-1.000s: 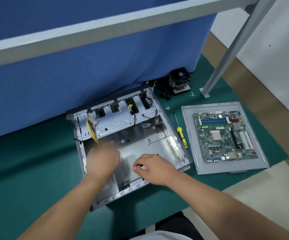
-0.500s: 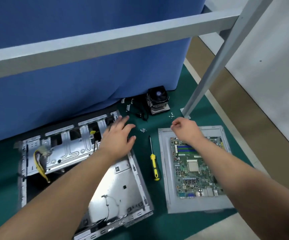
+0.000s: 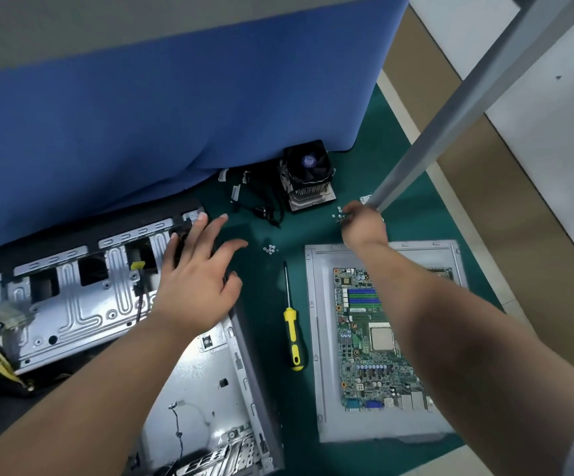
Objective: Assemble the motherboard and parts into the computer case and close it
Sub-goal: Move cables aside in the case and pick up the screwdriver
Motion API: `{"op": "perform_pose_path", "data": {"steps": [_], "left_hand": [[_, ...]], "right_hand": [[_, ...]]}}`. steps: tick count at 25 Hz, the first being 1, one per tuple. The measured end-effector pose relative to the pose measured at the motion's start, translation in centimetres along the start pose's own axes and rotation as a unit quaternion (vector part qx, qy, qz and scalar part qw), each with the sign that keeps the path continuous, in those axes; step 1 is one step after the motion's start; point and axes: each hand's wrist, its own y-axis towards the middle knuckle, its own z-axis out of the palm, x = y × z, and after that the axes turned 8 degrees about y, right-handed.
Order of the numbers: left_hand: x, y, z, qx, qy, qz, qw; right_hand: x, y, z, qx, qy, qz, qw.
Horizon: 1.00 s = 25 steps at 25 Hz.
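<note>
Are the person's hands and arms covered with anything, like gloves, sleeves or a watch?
No gloves: both the left hand and the right hand are bare, and both forearms are uncovered up to the frame edge. No watch or wristband shows. A small glint sits on the right hand's far edge, too small to tell if it is a ring. Pale fabric at the bottom right corner may be a short sleeve.

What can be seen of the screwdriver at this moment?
The screwdriver lies flat on the green mat, untouched, between the open computer case and the grey panel holding the motherboard. It has a yellow handle with black bands, seemingly plastic, and a thin dark metal shaft pointing away from the person. Neither hand is on it.
</note>
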Motion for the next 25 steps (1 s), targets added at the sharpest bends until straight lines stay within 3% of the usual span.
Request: {"op": "perform_pose_path", "data": {"steps": [7, 11, 16, 19, 25], "left_hand": [[-0.1, -0.1, -0.3, -0.01, 0.002, -0.002, 1.0], [-0.1, -0.2, -0.3, -0.012, -0.002, 0.002, 1.0], [-1.2, -0.6, -1.1, -0.015, -0.053, -0.008, 0.998], [-3.1, -2.4, -1.8, -0.088, -0.11, 0.025, 0.99], [-3.8, -5.9, -2.6, -0.14, -0.174, 0.024, 0.974]], "right_hand": [[0.6, -0.3, 0.4, -0.021, -0.036, 0.014, 0.999], [1.9, -4.4, -0.5, -0.059, 0.137, 0.013, 0.989], [6.4, -14.5, -0.5, 0.066, 0.401, -0.035, 0.913], [7.3, -18.6, -0.2, 0.133, 0.465, -0.025, 0.875], [7.8, -21.2, -1.0, 0.21, 0.533, 0.04, 0.818]]}}
